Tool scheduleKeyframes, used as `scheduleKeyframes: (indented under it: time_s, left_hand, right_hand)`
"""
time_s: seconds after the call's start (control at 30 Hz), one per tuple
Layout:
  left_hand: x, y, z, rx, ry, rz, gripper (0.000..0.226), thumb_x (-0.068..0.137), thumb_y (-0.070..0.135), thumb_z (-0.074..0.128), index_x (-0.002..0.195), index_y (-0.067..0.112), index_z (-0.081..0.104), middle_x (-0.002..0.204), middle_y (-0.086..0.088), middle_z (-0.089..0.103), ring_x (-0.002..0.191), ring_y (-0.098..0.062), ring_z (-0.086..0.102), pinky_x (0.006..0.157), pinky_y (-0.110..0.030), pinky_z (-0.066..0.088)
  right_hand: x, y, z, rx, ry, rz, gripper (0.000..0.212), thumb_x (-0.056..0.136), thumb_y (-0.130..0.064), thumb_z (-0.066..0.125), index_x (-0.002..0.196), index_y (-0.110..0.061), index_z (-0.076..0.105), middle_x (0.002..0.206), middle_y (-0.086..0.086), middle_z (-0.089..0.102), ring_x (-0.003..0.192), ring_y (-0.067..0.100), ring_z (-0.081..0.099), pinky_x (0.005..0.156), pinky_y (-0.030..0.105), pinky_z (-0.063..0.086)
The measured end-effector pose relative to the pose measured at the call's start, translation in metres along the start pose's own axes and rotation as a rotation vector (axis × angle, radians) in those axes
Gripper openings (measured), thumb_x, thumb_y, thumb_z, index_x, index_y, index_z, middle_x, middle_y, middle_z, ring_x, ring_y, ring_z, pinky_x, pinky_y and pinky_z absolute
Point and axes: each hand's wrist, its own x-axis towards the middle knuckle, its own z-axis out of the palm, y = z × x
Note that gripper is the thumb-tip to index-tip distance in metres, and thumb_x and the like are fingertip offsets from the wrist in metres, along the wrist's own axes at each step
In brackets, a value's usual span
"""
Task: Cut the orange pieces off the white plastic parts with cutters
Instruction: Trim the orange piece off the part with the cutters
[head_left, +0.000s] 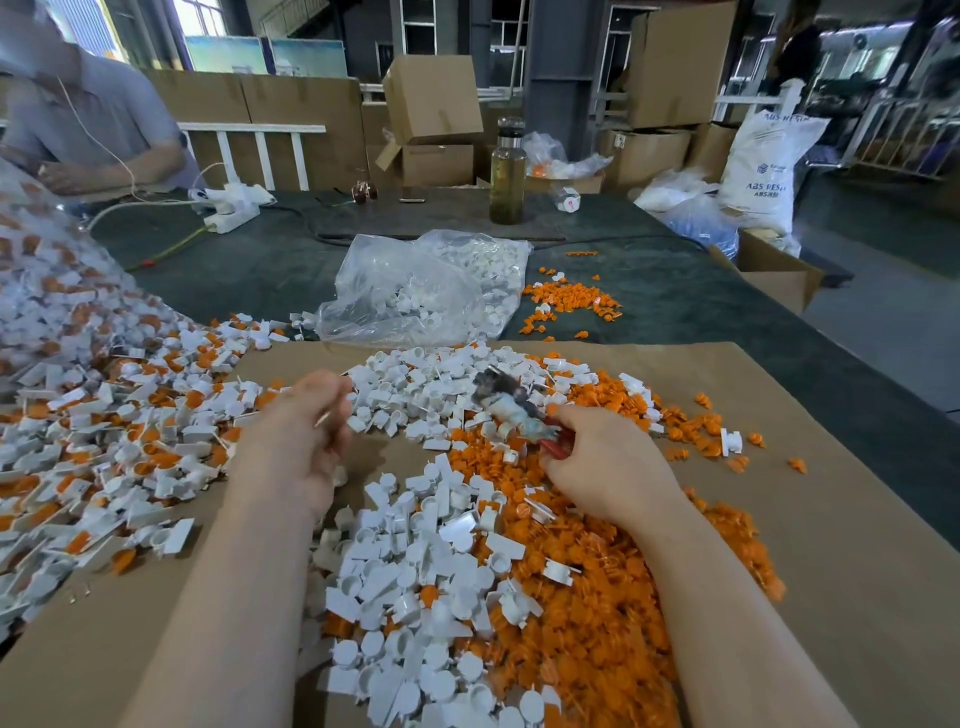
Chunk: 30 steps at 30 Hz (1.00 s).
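Gripping the cutters (511, 408), the right hand (605, 465) works while the left hand (306, 431) pinches something blurred.

table: dark green cloth (675, 306)
on it: cardboard sheet (831, 519), clear bag (415, 291), bottle (506, 176), power strip (231, 208)

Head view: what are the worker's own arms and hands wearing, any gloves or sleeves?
No gloves on either the left hand or the right hand. Both forearms are bare right down to the frame's bottom edge, so no sleeves show. No watch, ring or wristband is visible.
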Motion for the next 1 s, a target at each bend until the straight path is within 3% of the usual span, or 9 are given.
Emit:
scheduleKeyframes:
  time_s: [0.07,0.2,0.4,0.6,0.67,0.73,0.8,0.93,1.0]
  left_hand:
    - [-0.005,-0.006,0.007,0.384,-0.038,0.101,0.010,0.086,0.023,0.074,0.096,0.022,0.071,0.088,0.007,0.071,0.080,-0.009,0.060,0.078,-0.029,0.049]
    - [-0.020,-0.018,0.015,0.981,-0.208,0.275,0.010,0.085,0.030,0.076,0.087,0.027,0.067,0.088,0.009,0.066,0.070,-0.004,0.056,0.055,-0.016,0.037]
    - [-0.024,-0.024,0.020,1.299,-0.323,0.266,0.020,0.079,0.038,0.080,0.085,0.027,0.065,0.083,0.007,0.069,0.072,-0.012,0.065,0.062,-0.027,0.052]
    - [-0.022,-0.027,0.018,1.218,-0.295,0.291,0.013,0.083,0.031,0.079,0.083,0.025,0.066,0.076,0.004,0.072,0.065,-0.017,0.065,0.062,-0.033,0.057]
    - [-0.020,-0.027,0.018,1.156,-0.271,0.358,0.012,0.086,0.032,0.075,0.085,0.027,0.064,0.081,0.005,0.072,0.068,-0.017,0.066,0.066,-0.033,0.055]
    - [-0.020,-0.027,0.020,1.025,-0.258,0.382,0.008,0.089,0.031,0.071,0.088,0.029,0.064,0.083,0.004,0.072,0.064,-0.014,0.065,0.058,-0.027,0.053]
    - [-0.020,-0.026,0.021,0.827,-0.285,0.325,0.002,0.093,0.025,0.068,0.093,0.026,0.067,0.085,0.003,0.075,0.062,-0.009,0.065,0.052,-0.022,0.049]
    - [-0.024,-0.023,0.027,0.369,-0.395,0.110,0.018,0.096,0.005,0.060,0.102,0.017,0.070,0.091,-0.006,0.077,0.076,-0.014,0.073,0.065,-0.027,0.059]
    - [-0.026,-0.024,0.029,0.241,-0.407,0.031,0.023,0.096,-0.002,0.056,0.103,0.013,0.072,0.089,-0.009,0.077,0.069,-0.013,0.071,0.062,-0.023,0.059]
  right_hand:
    - [0.000,-0.002,0.003,-0.027,-0.004,-0.030,0.010,0.090,-0.031,0.057,0.101,-0.031,0.058,0.085,-0.013,0.055,0.074,0.008,0.052,0.056,0.026,0.042]
    - [-0.001,-0.006,0.007,-0.054,-0.022,-0.040,0.026,0.087,-0.029,0.060,0.113,-0.033,0.060,0.090,-0.013,0.053,0.079,0.011,0.054,0.061,0.029,0.049]
    - [0.000,-0.007,0.011,-0.132,-0.042,-0.027,0.025,0.085,-0.031,0.063,0.110,-0.030,0.060,0.101,-0.008,0.056,0.081,0.012,0.055,0.066,0.030,0.055]
    - [0.000,-0.007,0.010,-0.143,-0.014,-0.023,0.026,0.088,-0.043,0.062,0.110,-0.031,0.057,0.096,-0.010,0.051,0.079,0.010,0.051,0.059,0.026,0.044]
    - [-0.001,-0.007,0.009,-0.100,0.015,-0.010,0.015,0.088,-0.039,0.060,0.100,-0.032,0.055,0.088,-0.012,0.053,0.074,0.008,0.053,0.058,0.027,0.048]
    - [-0.001,-0.006,0.007,-0.029,0.039,0.006,0.009,0.089,-0.036,0.057,0.095,-0.030,0.054,0.083,-0.012,0.055,0.073,0.008,0.054,0.060,0.029,0.051]
    - [-0.001,-0.006,0.006,0.055,0.071,0.016,0.007,0.090,-0.033,0.055,0.094,-0.027,0.055,0.082,-0.011,0.058,0.071,0.007,0.054,0.057,0.028,0.047]
    - [-0.002,-0.009,0.001,0.306,0.155,0.033,0.012,0.089,-0.023,0.057,0.077,-0.026,0.055,0.070,-0.007,0.059,0.061,0.010,0.055,0.051,0.025,0.037]
    - [-0.002,-0.010,-0.001,0.421,0.175,0.040,0.010,0.089,-0.021,0.059,0.080,-0.024,0.058,0.069,-0.007,0.059,0.061,0.012,0.055,0.052,0.025,0.038]
